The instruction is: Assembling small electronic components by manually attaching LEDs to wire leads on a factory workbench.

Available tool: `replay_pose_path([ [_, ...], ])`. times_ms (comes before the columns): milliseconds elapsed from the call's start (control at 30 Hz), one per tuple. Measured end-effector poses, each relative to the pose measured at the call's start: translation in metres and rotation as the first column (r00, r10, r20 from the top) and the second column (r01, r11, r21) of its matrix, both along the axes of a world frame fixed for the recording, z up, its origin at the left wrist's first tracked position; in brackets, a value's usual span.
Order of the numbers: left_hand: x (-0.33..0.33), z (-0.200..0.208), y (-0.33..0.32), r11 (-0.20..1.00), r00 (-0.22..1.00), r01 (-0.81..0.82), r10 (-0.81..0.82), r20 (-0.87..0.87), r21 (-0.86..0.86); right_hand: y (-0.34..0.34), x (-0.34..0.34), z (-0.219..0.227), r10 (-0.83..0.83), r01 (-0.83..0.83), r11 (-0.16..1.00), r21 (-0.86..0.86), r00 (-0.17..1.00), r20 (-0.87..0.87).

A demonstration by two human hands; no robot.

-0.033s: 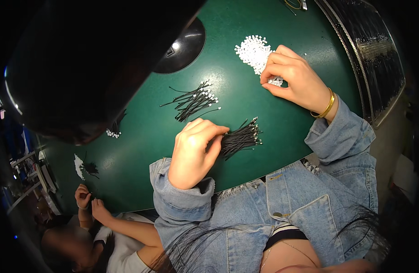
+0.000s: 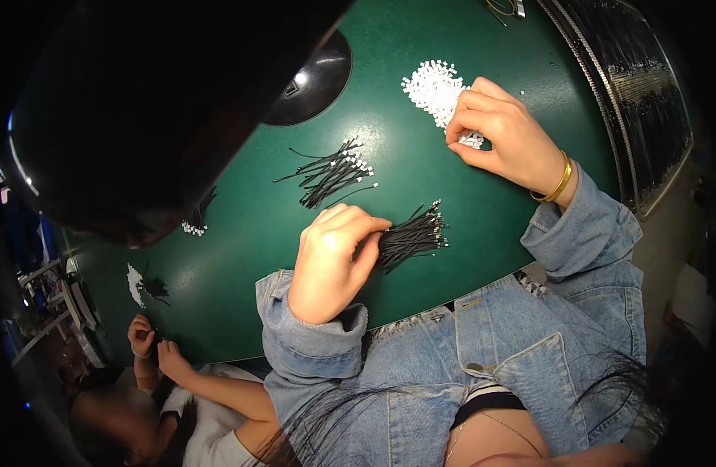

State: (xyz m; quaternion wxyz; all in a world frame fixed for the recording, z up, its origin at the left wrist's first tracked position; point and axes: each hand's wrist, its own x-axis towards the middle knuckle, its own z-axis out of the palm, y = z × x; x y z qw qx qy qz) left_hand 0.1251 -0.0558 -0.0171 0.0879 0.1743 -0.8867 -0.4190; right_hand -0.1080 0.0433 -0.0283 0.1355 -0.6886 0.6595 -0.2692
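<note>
Next to a bundle of short black wires (image 2: pixel 412 240) with small metal tips, my left hand (image 2: pixel 330 261) is closed, its thumb and index finger at the bundle's left ends. Its fingertips seem to pinch wire there, though how many strands is hidden. Farther off to the right, my right hand (image 2: pixel 505 132) bends over the near end of a heap of tiny white plastic connector housings (image 2: pixel 434 89). Thumb and index finger meet in a pinch; whatever lies between them is too small to make out. Beyond my left hand lies a looser pile of black wires with white connectors (image 2: pixel 334 173) on their ends.
A round black base (image 2: pixel 319 82) stands on the green table (image 2: pixel 482 233), and a large dark shape hangs over the upper left. Long black wires (image 2: pixel 645 86) lie at the far right. At lower left, a co-worker's hands (image 2: pixel 152 346) are near a small white heap (image 2: pixel 134 284).
</note>
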Motion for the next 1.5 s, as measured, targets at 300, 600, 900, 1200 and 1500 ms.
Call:
replay_pose_path([
  [300, 0.013, 0.006, -0.004, 0.999, 0.998, -0.035, 0.034, 0.045, 0.034, -0.001, 0.012, 0.007, -0.12, 0.118, 0.993, 0.026, 0.934, 0.338],
  [600, 0.015, 0.019, -0.007, 0.955, 0.979, -0.159, 0.121, 0.162, 0.251, -0.004, 0.048, 0.005, 0.042, -0.206, 0.972, 0.11, 0.618, 0.785],
  [900, -0.001, 0.016, 0.009, 0.438, 0.928, -0.222, 0.37, 0.05, 0.871, -0.002, 0.059, 0.012, -0.246, -0.257, 0.927, 0.272, 0.132, 0.96],
  [1200, -0.006, 0.01, 0.011, 0.46, 0.926, -0.17, 0.377, -0.018, 0.872, -0.003, 0.057, 0.013, -0.337, -0.255, 0.908, 0.333, 0.03, 0.941],
  [1500, -0.005, 0.011, 0.011, 0.439, 0.942, -0.137, 0.335, -0.021, 0.888, 0.0, 0.056, 0.006, -0.273, -0.249, 0.925, 0.286, 0.087, 0.958],
])
